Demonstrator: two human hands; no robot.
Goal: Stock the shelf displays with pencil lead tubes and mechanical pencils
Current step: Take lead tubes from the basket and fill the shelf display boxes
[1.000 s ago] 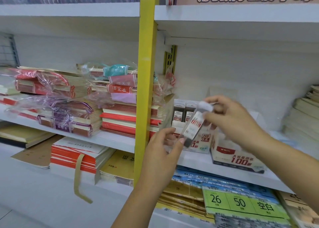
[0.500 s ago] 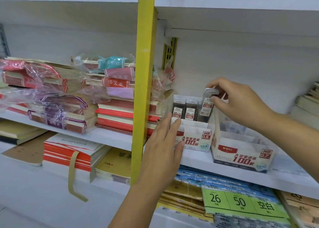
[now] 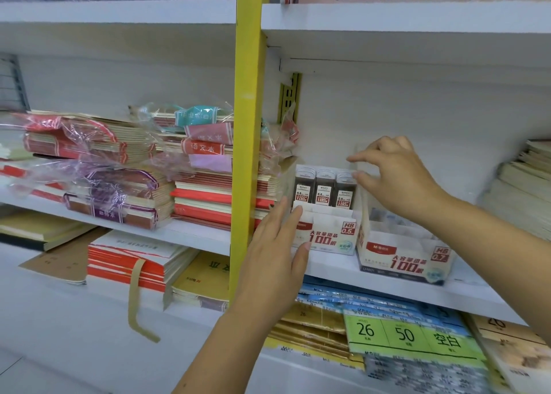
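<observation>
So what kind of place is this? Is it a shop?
Most likely a stationery shop. White shelves hold wrapped stacks of notebooks, pencil lead tubes stand in a printed display box, and green number labels show on packs on the shelf below.

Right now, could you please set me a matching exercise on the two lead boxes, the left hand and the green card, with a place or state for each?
Things:
1. left box
2. right box
3. left hand
4. green card

Places or states:
A. marked HB 0.7
B. lies lower than both boxes
C. three tubes stand in its back row
D. touches the left box's front

Pairs: 1-C, 2-A, 3-D, 4-B
</observation>
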